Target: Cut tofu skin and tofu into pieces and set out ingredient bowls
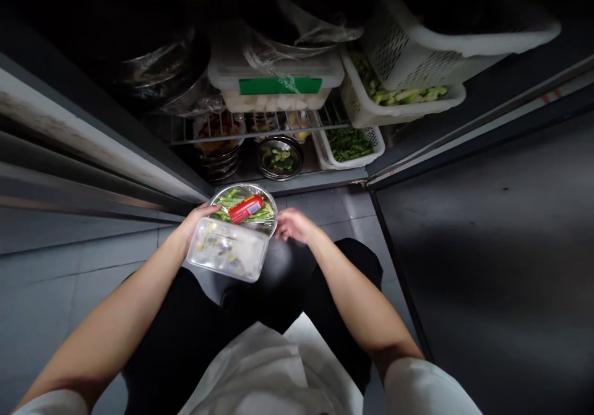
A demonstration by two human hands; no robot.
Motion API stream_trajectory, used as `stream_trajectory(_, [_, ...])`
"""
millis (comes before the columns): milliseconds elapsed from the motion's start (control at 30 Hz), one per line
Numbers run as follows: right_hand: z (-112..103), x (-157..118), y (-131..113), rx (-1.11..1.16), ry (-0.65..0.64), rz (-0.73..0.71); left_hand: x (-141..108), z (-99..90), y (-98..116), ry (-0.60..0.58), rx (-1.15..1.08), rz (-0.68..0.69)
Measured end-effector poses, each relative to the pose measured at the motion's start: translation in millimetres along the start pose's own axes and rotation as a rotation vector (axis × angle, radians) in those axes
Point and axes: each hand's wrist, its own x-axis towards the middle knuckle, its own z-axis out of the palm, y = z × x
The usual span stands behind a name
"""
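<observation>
My left hand (197,220) grips the left rim of a round metal bowl (273,226) covered in clear wrap, with cut green vegetables (227,201) inside. Across the bowl lies a red-wrapped sausage (246,209). A clear plastic food container (227,248), its contents pale and blurry, rests against the near side of the bowl, close to my left palm. Beside the bowl's right rim is my right hand (294,225), its fingers loosely bent and apart; whether the fingertips touch the rim is hard to tell.
Ahead stands an open fridge with a wire shelf (260,132). It holds a green-labelled tub (278,85), wrapped metal bowls (176,87) and white baskets (403,109) of vegetables. Below are a small bowl of greens (279,157) and a leafy basket (348,145). A dark door (501,217) stands right.
</observation>
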Motion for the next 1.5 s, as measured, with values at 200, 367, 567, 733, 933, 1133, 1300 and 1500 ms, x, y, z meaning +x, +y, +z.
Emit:
stream_trajectory(200, [-23.3,69.9,-82.3,0.259,0.614,-0.134,2.8,-1.2,-3.8,0.017,-0.033,0.014])
stream_trajectory(367, [-25.4,110.5,-109.2,0.312,0.775,-0.162,7.6,-1.0,-8.9,-0.005,-0.068,0.048])
stream_trajectory(567, [-36.9,76.3,-95.1,0.297,0.833,-0.331,9.6,2.4,-6.3,-0.001,-0.1,0.106])
stream_trajectory(733, [-57.9,1.4,-38.4,0.057,0.837,-0.421,15.0,1.5,-2.9,0.094,-0.06,0.083])
stream_trajectory(933, [-6.7,-36.7,58.8,0.112,0.464,-0.232,22.7,9.2,-5.6,0.093,0.109,0.186])
stream_trajectory(1133, [35.6,-21.8,84.3,0.275,0.396,-0.301,20.5,24.6,-9.4,0.037,0.345,0.212])
stream_trajectory(1300, [32.9,-26.6,79.9,0.38,0.406,-0.34,21.7,38.0,-10.7,-0.019,0.526,0.269])
stream_trajectory(1500, [27.8,-36.1,69.9,0.428,0.417,-0.409,9.2,43.0,17.3,0.194,0.627,0.499])
